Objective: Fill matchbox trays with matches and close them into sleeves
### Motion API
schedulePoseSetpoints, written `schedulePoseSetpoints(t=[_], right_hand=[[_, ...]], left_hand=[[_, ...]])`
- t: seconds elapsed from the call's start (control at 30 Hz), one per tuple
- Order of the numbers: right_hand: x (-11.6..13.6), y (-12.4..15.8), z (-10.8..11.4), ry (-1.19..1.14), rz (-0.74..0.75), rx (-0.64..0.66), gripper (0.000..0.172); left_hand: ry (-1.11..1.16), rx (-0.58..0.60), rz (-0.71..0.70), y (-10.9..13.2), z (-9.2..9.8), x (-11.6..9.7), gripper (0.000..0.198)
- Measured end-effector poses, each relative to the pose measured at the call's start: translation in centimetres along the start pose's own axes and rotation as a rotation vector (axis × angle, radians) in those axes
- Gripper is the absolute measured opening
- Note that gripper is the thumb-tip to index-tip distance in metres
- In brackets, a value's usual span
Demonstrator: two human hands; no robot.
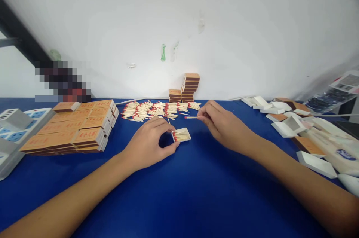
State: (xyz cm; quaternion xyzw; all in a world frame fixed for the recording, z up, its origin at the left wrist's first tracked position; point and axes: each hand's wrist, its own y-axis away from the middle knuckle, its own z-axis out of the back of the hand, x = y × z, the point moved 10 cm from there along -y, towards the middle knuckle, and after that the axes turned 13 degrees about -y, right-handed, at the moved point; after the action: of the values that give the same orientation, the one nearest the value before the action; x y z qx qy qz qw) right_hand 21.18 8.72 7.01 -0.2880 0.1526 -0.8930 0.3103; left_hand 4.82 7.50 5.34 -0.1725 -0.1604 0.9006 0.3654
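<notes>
My left hand (pixel 151 142) grips the left end of a small white matchbox tray (pixel 189 139) between thumb and fingers. Red-tipped matches (pixel 181 135) lie inside it, heads towards my left hand. To the right of the tray, my right hand (pixel 215 120) pinches a single match (pixel 191 117) by its plain end, its red head pointing left. That match is apart from the tray. Behind both hands spreads a long heap of loose matches (pixel 157 110) on the blue table.
Closed matchboxes (pixel 84 125) are stacked at left beside a power strip (pixel 22 129). More boxes (pixel 190 86) stand in a tower against the wall. At right lie white trays (pixel 315 164), brown sleeves (pixel 308 146) and a plastic packet (pixel 340 148).
</notes>
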Motion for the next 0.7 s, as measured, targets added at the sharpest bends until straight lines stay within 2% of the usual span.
schedulePoseSetpoints(t=[0.23,0.7], right_hand=[[1.1,0.4,-2.1,-0.038,-0.020,0.102,0.013],[1.2,0.4,-2.2,0.044,0.022,0.112,0.015]], left_hand=[[-0.018,-0.012,-0.026,0.1,0.2,-0.5,0.017],[-0.058,-0.030,-0.008,-0.1,0.3,0.1,0.020]])
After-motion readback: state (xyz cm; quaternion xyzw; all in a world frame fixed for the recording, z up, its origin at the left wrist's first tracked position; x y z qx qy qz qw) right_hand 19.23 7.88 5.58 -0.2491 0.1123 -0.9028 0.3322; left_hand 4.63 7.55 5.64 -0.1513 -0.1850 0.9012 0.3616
